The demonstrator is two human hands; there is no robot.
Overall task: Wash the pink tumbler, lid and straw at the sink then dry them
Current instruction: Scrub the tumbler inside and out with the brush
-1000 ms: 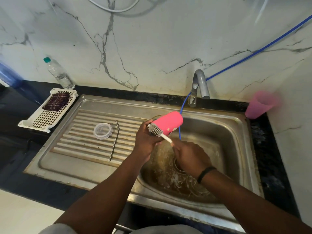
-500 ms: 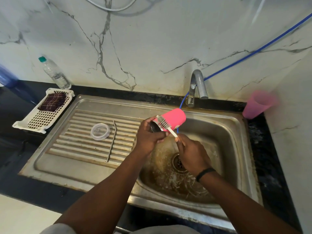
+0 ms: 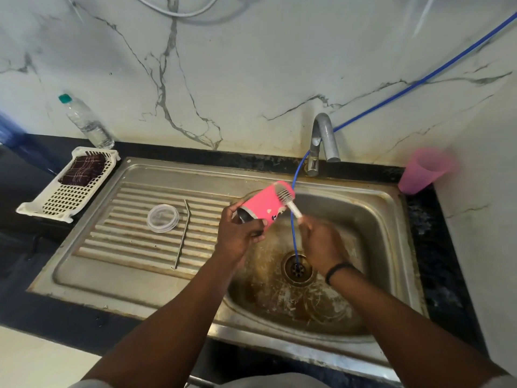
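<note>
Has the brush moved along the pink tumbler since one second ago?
Yes. The brush went from the tumbler mouth to its base, toward the tap.

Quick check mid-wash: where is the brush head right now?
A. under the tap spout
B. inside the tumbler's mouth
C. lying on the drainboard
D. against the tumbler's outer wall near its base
D: the bristles of the brush lie on the pink tumbler outside, near its closed far end, handle held by the right hand.

Left hand [image 3: 237,233] gripping pink tumbler [image 3: 265,203] sideways over sink [image 3: 391,219], right hand [image 3: 321,245] holding brush [image 3: 288,200] against it
</note>
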